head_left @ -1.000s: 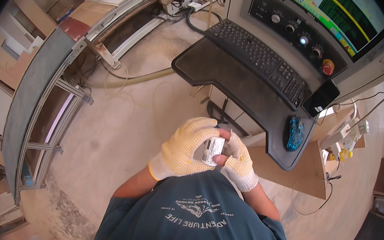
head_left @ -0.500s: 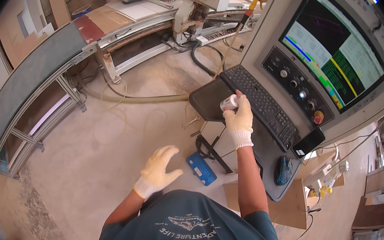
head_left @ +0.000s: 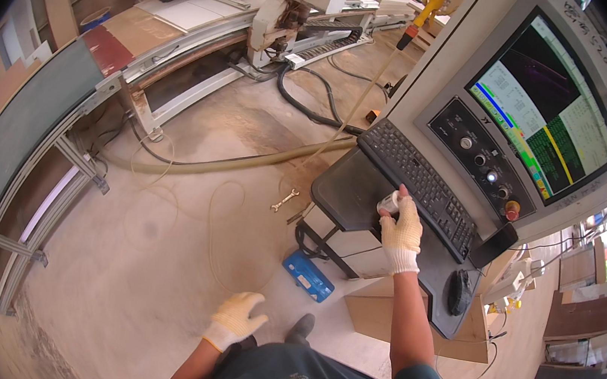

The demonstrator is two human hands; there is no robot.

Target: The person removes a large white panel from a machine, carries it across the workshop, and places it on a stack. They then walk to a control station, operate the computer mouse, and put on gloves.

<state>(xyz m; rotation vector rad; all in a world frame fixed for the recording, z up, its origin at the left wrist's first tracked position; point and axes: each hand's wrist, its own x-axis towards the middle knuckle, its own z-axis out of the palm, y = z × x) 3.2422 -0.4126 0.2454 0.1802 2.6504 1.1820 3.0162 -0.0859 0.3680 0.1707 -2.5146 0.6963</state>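
Observation:
My right hand (head_left: 402, 236), in a cream knit glove with bare fingertips showing, is closed around a small whitish cylinder (head_left: 390, 202). It holds this just over the black shelf (head_left: 341, 188), beside the keyboard (head_left: 419, 177). What exactly the cylinder is cannot be made out. My left hand (head_left: 235, 320), gloved the same way, hangs low over the floor with thumb and fingers apart and nothing in it. A black mouse (head_left: 460, 292) rests at the shelf's near right end.
Above the keyboard stands a control cabinet with a lit screen (head_left: 549, 106) and a red knob (head_left: 512, 209). A blue case (head_left: 309, 276) and a wrench (head_left: 285, 199) lie on the floor. Hoses (head_left: 230, 169) cross it toward a large machine (head_left: 270, 26). A curved grey table (head_left: 15, 131) stands left.
My view has shifted, so the shelf and screen sit further right and the wrench shows more fully. My right hand still holds the whitish cylinder near the keyboard; my left hand appears lower.

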